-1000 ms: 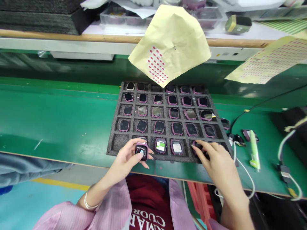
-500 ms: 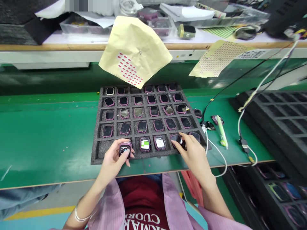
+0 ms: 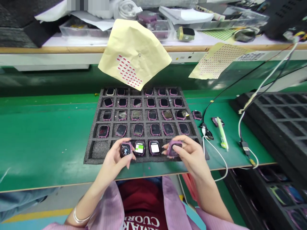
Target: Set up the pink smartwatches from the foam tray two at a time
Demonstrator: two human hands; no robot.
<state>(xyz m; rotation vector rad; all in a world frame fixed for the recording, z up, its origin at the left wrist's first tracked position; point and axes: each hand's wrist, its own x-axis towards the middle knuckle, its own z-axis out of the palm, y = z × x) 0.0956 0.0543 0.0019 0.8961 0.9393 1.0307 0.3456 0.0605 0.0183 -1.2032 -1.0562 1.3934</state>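
Note:
My left hand (image 3: 118, 157) grips a purple-framed smartwatch body (image 3: 125, 149) with a lit, dark screen, held over the front row of the foam tray (image 3: 98, 149). In my right hand (image 3: 189, 153) is another purple smartwatch body (image 3: 174, 149), raised above the tray and tilted, its screen dark. Between my hands, two watch bodies lie in the front row: one with a green-and-white screen (image 3: 139, 148), the other with a white screen (image 3: 154, 148). Several more purple-framed watches with dark screens fill most compartments behind.
Right of the tray lie a loose watch (image 3: 197, 115), a green pen-like tool (image 3: 222, 133) and cables (image 3: 219, 155). Stacked foam trays (image 3: 275, 118) stand farther right. A yellow sticker sheet (image 3: 136, 52) hangs from the shelf over the tray's back edge.
My right hand has lifted its watch out of the front row and moved slightly left. The tray's front edge has shifted left. My left hand still holds its watch.

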